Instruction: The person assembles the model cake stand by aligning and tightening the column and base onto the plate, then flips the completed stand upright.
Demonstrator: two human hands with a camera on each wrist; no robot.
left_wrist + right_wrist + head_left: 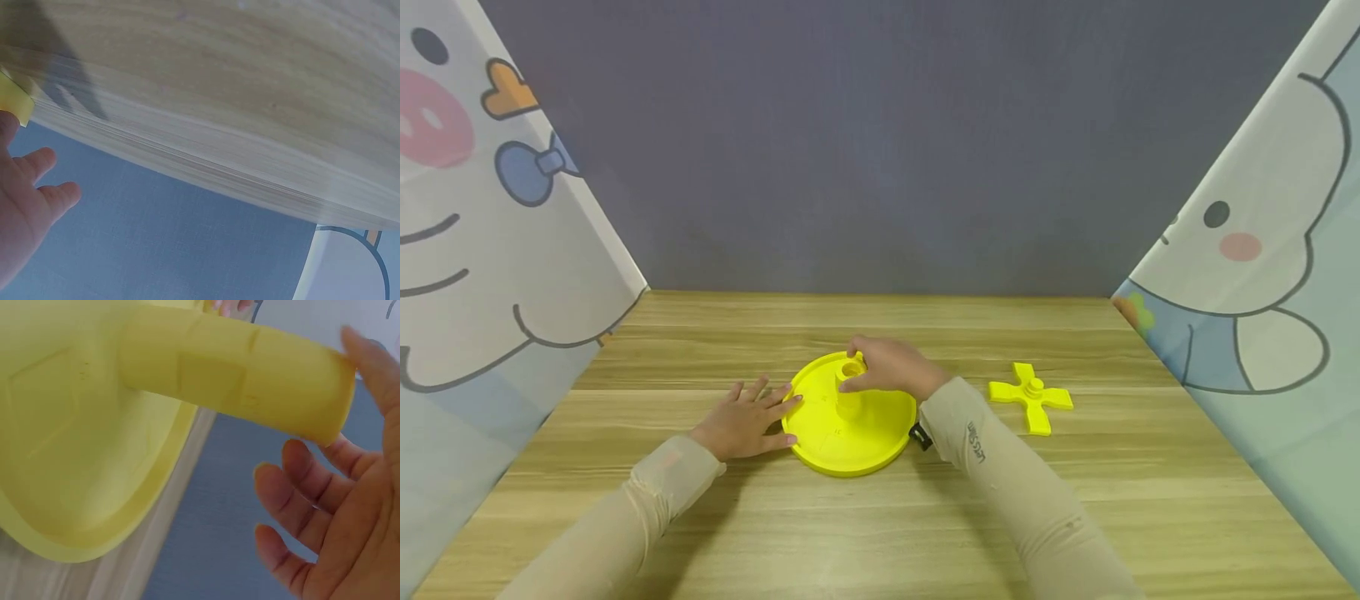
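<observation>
A round yellow tray [850,457] with a raised rim lies on the table, and a hollow yellow tube [849,406] stands upright from its middle. Thumb and forefinger of my right hand [891,367] pinch the upper end of that tube. In the right wrist view the remaining fingers of the right hand [350,506] are loosely bent beside the tube [250,378]. With fingers spread, my left hand [745,425] touches the tray's left rim. Only a small piece of the tray [14,103] shows in the left wrist view, beside the fingers.
A yellow cross-shaped piece [1034,408] with a round knob in its centre lies on the wooden table [865,533] to the right. A grey panel [880,150] stands behind the table, with cartoon-printed panels at the left [535,258] and right [1262,333].
</observation>
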